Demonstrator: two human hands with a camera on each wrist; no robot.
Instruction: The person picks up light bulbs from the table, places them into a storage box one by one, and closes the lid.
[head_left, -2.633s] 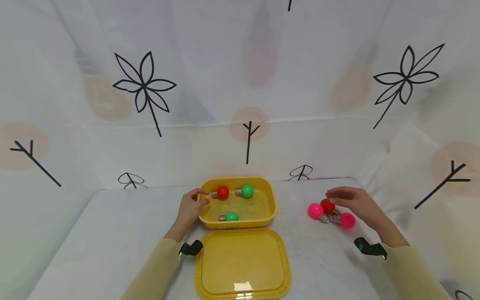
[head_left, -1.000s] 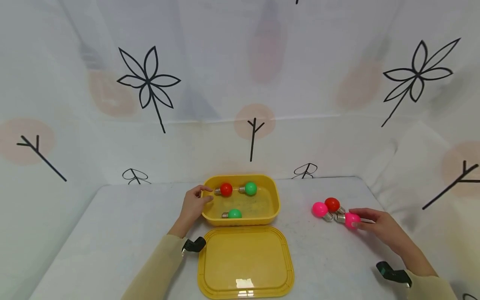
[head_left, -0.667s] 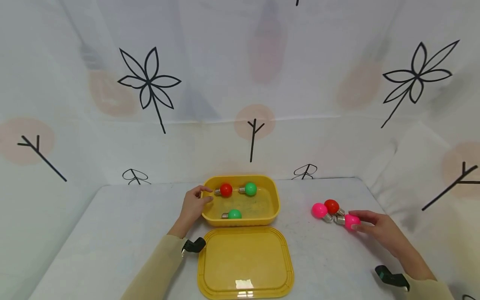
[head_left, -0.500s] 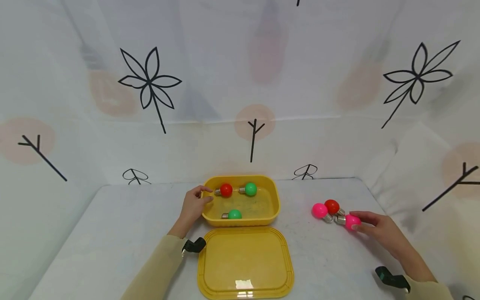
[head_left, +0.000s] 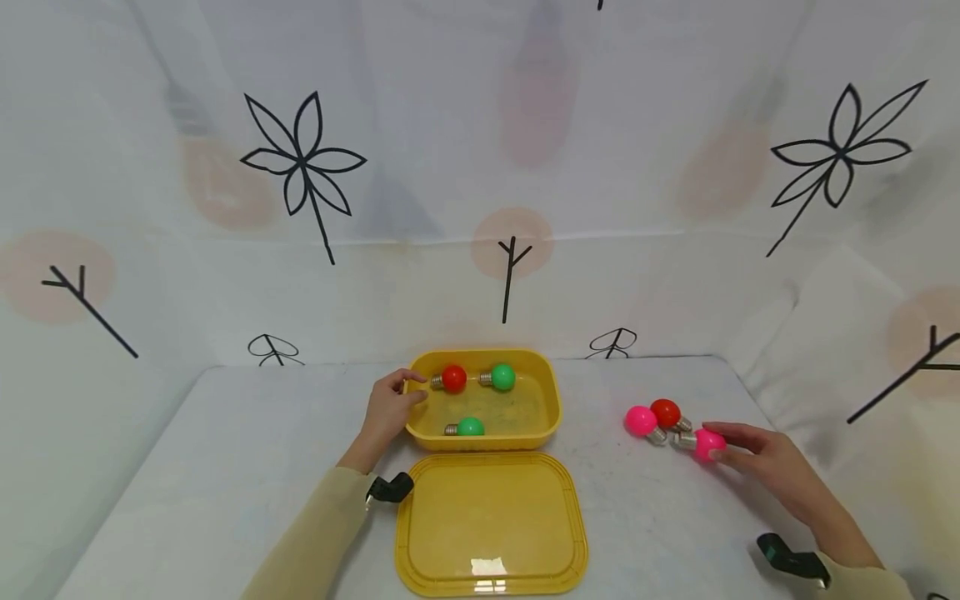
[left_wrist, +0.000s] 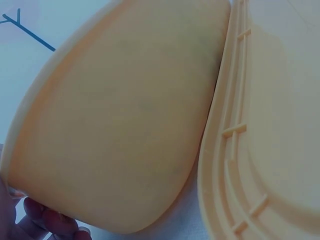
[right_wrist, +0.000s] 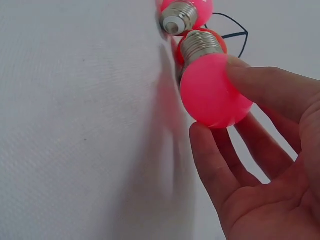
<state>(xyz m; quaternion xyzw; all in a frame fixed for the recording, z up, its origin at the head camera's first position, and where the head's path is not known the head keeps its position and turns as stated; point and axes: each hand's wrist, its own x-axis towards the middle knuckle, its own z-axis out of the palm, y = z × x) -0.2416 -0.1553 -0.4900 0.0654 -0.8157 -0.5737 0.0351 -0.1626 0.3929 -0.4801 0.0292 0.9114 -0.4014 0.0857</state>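
Note:
My right hand (head_left: 783,471) pinches a pink light bulb (head_left: 708,445) by its round end. In the right wrist view, the thumb and fingertips lie around the bulb (right_wrist: 212,95), its screw base pointing away from the palm. A second pink bulb (head_left: 640,421) and a red bulb (head_left: 664,412) lie close beside it. My left hand (head_left: 385,414) grips the left rim of a yellow plastic box (head_left: 553,404). Inside are a red bulb (head_left: 453,378) and two green bulbs, one at the back (head_left: 503,377) and one near the front wall (head_left: 471,427).
A flat yellow lid (head_left: 491,525) lies on the white table (head_left: 247,467) directly in front of the box. Behind the table hangs a white cloth (head_left: 420,292) with black plant drawings.
My right hand has gone from above the red bulb to the nearer pink bulb and taken hold of it. My left hand stays at the box rim. The head view has shifted slightly.

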